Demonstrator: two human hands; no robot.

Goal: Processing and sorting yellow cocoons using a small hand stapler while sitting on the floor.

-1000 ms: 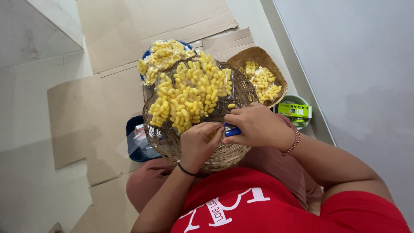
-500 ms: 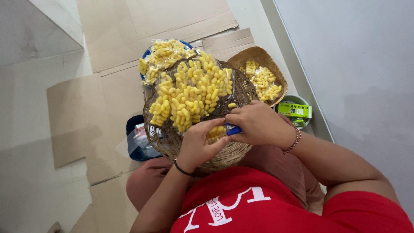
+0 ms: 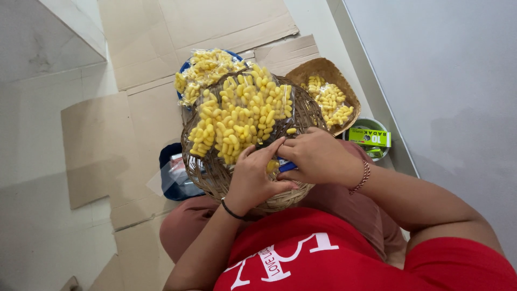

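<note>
Over a woven basket (image 3: 215, 172) on the lap, heaped with yellow cocoons, the left hand (image 3: 253, 178) pinches one cocoon (image 3: 273, 165). The right hand (image 3: 318, 156) grips what seems a small blue blade (image 3: 287, 166) against it. The cutting step looks underway; it calls for a steady, shallow stroke.

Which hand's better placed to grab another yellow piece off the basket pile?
Probably left: the left hand lies right beside the yellow pile in the basket; the right hand pinches a small blue object.
</note>
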